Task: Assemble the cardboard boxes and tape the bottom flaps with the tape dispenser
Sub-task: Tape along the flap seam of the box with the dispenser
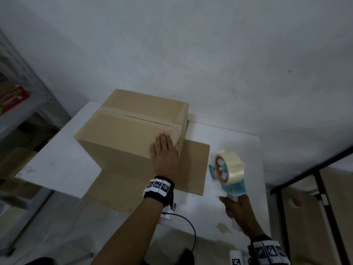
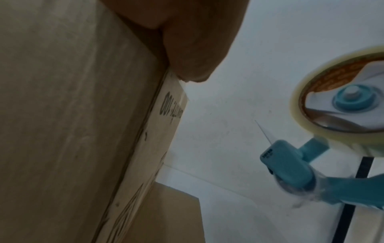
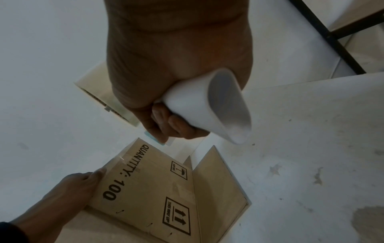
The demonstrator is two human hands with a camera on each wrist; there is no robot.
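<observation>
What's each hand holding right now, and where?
Right hand grips the tape dispenser by its white handle. Left hand holds nothing; it rests flat on the box.

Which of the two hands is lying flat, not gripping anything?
The left hand: it rests flat on the brown cardboard box, whereas the right hand grips the blue tape dispenser.

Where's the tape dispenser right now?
Head view: the tape dispenser is right of the cardboard box, above the white table, its handle gripped by the right hand.
</observation>
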